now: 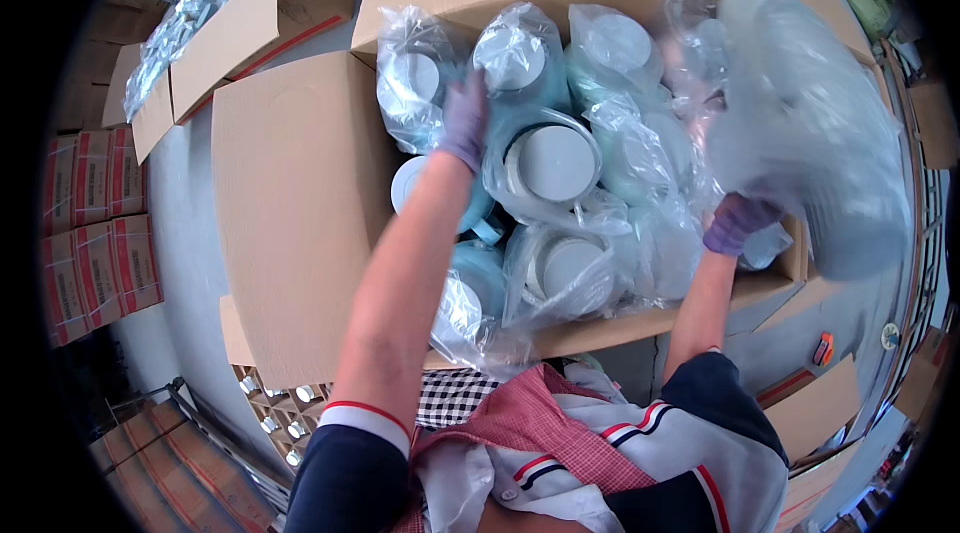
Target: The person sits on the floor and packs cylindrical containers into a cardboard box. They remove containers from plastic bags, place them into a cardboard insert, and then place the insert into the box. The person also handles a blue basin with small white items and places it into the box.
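Note:
A large open cardboard box [290,223] holds several pale blue, jug-like containers [555,163] with round white tops, most of them in clear plastic bags. My left hand [465,123], in a thin purple glove, reaches between two bagged containers at the box's left side. Its fingers look stretched out, partly hidden and slightly blurred, with nothing visible in them. At the box's right side my right hand [740,221], also gloved, is closed on a clear plastic bag [810,123]. That bag billows up large and smeared by motion, so whether anything is inside it cannot be made out.
Another open carton [225,43] with shiny wrapped pieces stands at the upper left. Stacked cartons [100,233] line the left. A divided box [285,413] with small white-topped items sits at the lower left. An orange object [823,349] lies at the right.

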`<state>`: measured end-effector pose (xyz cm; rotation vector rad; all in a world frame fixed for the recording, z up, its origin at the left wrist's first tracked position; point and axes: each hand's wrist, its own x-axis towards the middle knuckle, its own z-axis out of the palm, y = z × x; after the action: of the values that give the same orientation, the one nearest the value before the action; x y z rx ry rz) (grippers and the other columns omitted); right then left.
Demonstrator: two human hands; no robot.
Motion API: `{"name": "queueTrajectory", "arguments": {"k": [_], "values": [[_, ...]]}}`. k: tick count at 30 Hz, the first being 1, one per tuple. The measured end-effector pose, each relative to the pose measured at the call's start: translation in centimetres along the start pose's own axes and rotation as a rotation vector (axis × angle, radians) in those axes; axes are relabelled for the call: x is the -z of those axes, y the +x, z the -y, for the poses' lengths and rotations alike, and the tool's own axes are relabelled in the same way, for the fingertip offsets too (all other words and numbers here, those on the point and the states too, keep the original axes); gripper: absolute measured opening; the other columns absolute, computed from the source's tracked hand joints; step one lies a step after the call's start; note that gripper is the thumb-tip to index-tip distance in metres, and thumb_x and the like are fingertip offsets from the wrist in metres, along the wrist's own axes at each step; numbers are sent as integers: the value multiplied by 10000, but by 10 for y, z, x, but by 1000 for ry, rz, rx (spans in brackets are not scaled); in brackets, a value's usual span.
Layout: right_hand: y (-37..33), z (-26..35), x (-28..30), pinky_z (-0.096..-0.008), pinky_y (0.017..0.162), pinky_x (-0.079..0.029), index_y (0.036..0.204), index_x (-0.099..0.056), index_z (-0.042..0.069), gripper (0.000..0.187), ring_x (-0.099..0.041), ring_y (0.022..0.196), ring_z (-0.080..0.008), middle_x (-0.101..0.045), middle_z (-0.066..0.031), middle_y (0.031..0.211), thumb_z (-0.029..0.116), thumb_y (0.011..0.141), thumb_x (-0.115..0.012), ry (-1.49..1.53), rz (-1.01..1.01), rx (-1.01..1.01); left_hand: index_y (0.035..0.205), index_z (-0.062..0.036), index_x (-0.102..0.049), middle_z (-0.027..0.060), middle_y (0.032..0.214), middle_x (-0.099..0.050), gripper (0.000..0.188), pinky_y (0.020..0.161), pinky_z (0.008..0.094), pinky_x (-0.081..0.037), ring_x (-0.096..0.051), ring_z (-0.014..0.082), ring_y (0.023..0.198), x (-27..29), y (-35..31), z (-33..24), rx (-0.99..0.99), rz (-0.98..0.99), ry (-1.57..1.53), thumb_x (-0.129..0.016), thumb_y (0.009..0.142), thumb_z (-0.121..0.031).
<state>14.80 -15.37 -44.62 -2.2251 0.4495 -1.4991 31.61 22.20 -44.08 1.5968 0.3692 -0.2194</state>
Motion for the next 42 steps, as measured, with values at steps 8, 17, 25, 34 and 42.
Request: {"name": "queueTrajectory", "arguments": {"k": [8,17,25,34,42], "values": [[-20,-11,15,-421,1039,-364,1340,-476,39,570,-465,1253,-305,-495,-149,1355,317,862,-613,-780,212,279,1264,-12,-459,261,1164,-576,537,951,433,-411,-539,417,1107,-13,-14,54,54,9,478,-550,839,-326],[-20,7,-5,-401,998,-400,1295,-516,31,523,-504,1202,-303,-537,-158,1302,297,859,-625,-587,353,252,1212,43,-505,153,1111,-619,650,866,332,-471,-596,227,1008,-25,-21,18,310,167,162,-746,747,-342],[-12,33,0,-408,965,-421,1261,-537,18,510,-536,1156,-326,-568,-170,1259,293,845,-638,-90,494,-96,1066,-31,-549,74,949,-603,225,690,296,-513,-592,135,828,114,-192,-87,-364,-1,-164,-624,867,-105],[23,140,-48,-434,845,-473,1113,-609,-1,425,-622,967,-373,-659,-187,1047,303,818,-652,623,1001,-270,1339,3,-436,184,1344,-475,493,1035,443,-403,-479,297,1219,266,-423,-60,-720,-575,-380,-585,921,-213],[-17,312,-29,-335,865,-483,1211,-571,32,491,-627,975,-254,-649,-136,1071,369,864,-656,931,935,75,1365,-6,-421,176,1392,-437,475,1069,436,-351,-443,294,1258,277,-565,-7,-892,-899,-604,-522,954,-221]]}}
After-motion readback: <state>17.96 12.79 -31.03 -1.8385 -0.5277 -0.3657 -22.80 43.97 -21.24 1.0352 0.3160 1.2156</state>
